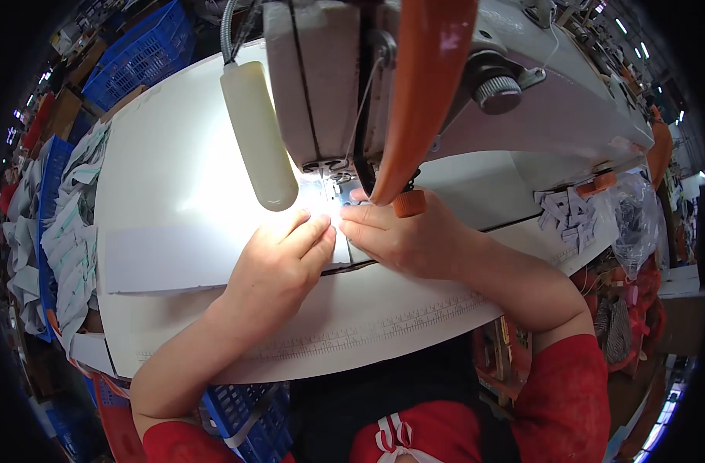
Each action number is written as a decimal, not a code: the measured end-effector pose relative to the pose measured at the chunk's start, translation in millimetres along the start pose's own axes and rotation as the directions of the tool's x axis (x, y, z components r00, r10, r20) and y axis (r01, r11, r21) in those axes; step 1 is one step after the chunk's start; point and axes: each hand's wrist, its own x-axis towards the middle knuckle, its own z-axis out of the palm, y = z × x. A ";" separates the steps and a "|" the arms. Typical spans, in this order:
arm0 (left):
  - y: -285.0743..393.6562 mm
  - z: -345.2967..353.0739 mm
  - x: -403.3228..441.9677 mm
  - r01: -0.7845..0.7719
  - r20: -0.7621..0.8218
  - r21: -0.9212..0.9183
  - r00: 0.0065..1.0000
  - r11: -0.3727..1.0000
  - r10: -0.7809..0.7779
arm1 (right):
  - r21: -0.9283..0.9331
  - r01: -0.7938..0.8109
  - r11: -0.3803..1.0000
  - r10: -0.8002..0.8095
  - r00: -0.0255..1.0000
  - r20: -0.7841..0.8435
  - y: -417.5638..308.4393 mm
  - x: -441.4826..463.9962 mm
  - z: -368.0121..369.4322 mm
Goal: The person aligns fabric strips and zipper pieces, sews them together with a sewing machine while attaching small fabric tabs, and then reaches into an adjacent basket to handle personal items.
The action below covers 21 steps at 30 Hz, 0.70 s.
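Under the sewing machine head (pixel 321 92), my left hand (pixel 279 258) has its fingers bunched together just in front of the needle area (pixel 335 185). Close beside it, to the right, my right hand (pixel 410 235) is closed with its fingertips pointing at the same spot. Whatever small piece the fingertips hold is lost in the lamp's glare. A flat white sheet (pixel 167 258) with a straight front edge lies left of my left hand, reaching under it. An orange knob (pixel 409 204) hangs over the right hand.
The lamp (pixel 260 139) hangs left of the needle. Small grey-and-white pieces (pixel 569 216) lie on the right of the table (pixel 352 316), near a clear plastic bag (pixel 637 220). White cloth (pixel 74 224) is heaped at the left; a blue crate (pixel 140 58) stands behind.
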 end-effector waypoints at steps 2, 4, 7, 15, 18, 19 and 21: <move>-2.8 1.8 3.6 -0.002 0.001 -0.006 1.000 1.000 0.002 | -0.010 0.002 1.000 -0.003 0.999 -0.032 2.5 -0.6 1.1; -6.2 3.7 6.2 -0.023 -0.024 0.004 0.999 1.000 0.023 | -0.014 -0.014 1.000 0.014 1.000 -0.020 4.4 -2.2 0.1; -9.5 5.0 7.3 -0.041 -0.048 0.015 0.998 0.999 0.042 | -0.017 -0.030 0.999 0.030 1.000 -0.008 5.9 -3.0 -0.3; -14.2 6.7 7.7 -0.040 -0.068 0.015 0.997 0.999 0.041 | 0.016 -0.034 0.999 0.035 0.998 -0.059 10.2 -1.4 4.6; -14.3 8.7 6.0 -0.019 -0.075 0.011 0.997 1.000 0.019 | 0.021 -0.020 1.000 0.022 0.997 -0.071 11.7 -1.3 7.6; -13.9 10.0 5.3 -0.010 -0.079 0.006 0.997 1.000 0.010 | 0.012 -0.019 1.000 0.020 0.998 -0.061 11.8 -2.0 7.9; -14.3 11.2 5.2 0.004 -0.087 0.001 0.996 1.000 -0.004 | -0.012 -0.017 1.000 0.017 0.999 -0.045 12.9 -2.5 6.8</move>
